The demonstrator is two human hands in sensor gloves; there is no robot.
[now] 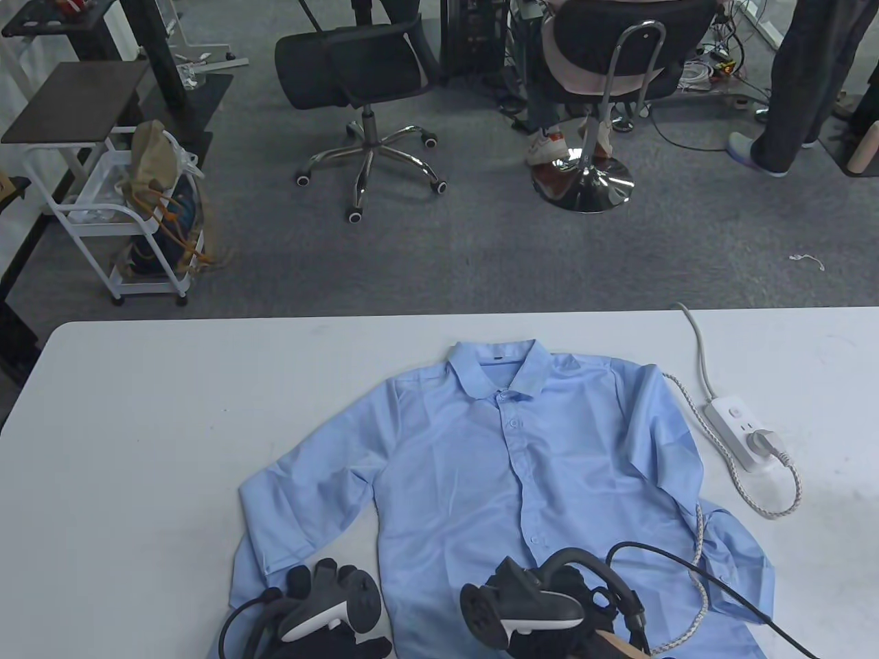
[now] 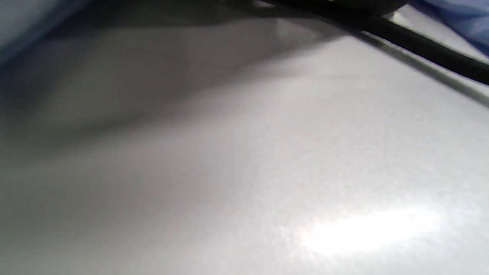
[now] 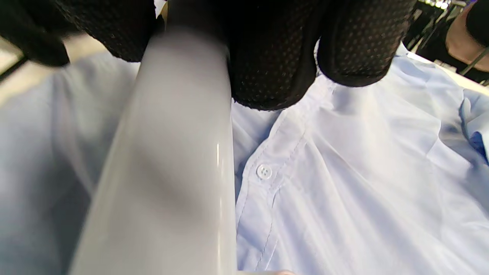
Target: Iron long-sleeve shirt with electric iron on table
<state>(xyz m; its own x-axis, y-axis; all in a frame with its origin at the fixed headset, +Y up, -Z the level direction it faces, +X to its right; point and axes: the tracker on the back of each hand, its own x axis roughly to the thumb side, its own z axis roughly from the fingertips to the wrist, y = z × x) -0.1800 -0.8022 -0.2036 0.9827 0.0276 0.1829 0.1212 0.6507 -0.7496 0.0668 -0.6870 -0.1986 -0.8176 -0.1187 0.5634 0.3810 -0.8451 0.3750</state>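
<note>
At the near edge of the table (image 1: pixel 137 425), the right hand (image 1: pixel 549 611) is over the lower front of the shirt (image 1: pixel 481 467), and its fingers (image 3: pixel 267 57) are curled around a white handle (image 3: pixel 172 172), probably the electric iron; the body of the iron is hidden. The left hand (image 1: pixel 323 597) rests just beside the shirt's left sleeve, near its cuff, with fingers spread and flat. The light blue shirt lies flat, buttoned side up, with the collar pointing to the far side and the hem near; its long axis runs near to far. A braided cord (image 1: pixel 700 549) crosses the right sleeve and goes to a white power strip (image 1: pixel 738 425) at the right.
</note>
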